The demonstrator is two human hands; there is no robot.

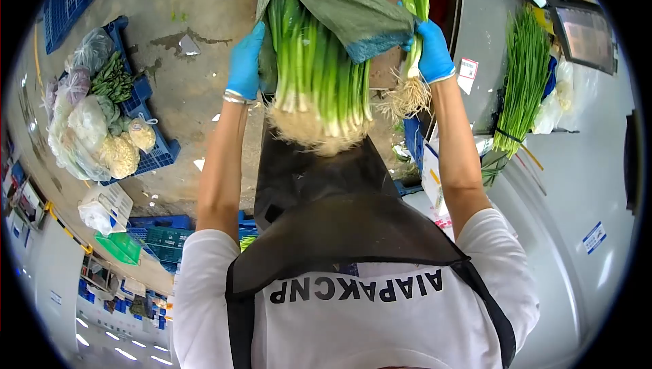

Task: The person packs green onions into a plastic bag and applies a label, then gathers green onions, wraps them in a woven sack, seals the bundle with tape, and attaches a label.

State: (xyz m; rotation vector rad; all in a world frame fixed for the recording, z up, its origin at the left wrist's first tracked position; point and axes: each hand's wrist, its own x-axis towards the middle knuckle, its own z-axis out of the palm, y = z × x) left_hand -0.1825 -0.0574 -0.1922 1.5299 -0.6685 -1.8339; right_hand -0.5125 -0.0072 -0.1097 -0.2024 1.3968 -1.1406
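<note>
Concrete floor (204, 2) along the left: grey-tan, stained, a dark broken patch toward the far side, pale scraps scattered over it. Blue slatted pallet (76, 2) at far left. Nearer, also on the left, blue crate (163, 155) piled with clear plastic bags (88, 121) and dark leafy greens (112, 78). Near left: white tub (115, 199), green basket (121, 248) just beside, more crates to its right. Ceiling lights (125, 353) at the near left rim, curved round by the wide lens.

At right, smooth grey bench (483, 16) with white label (468, 74). Farther right, long bunch of thin green stalks (524, 77), dark band round the near end. Dark-framed panel (585, 38) at far right.

Centre: large bundle of spring onions (319, 77), roots toward near side, above black apron (305, 186), tops under green sack (333, 2). Support beneath hidden. Small bunch of spring onions (412, 70) just right of it, roots also near.

Left hand (245, 62), blue-gloved, at the sack's left edge; fingers partly hidden, cannot tell whether spread or pressed together. Right hand (433, 51), gloved alike, beside the sack's blue corner, fingers wrapped round the small bunch's stalks.
</note>
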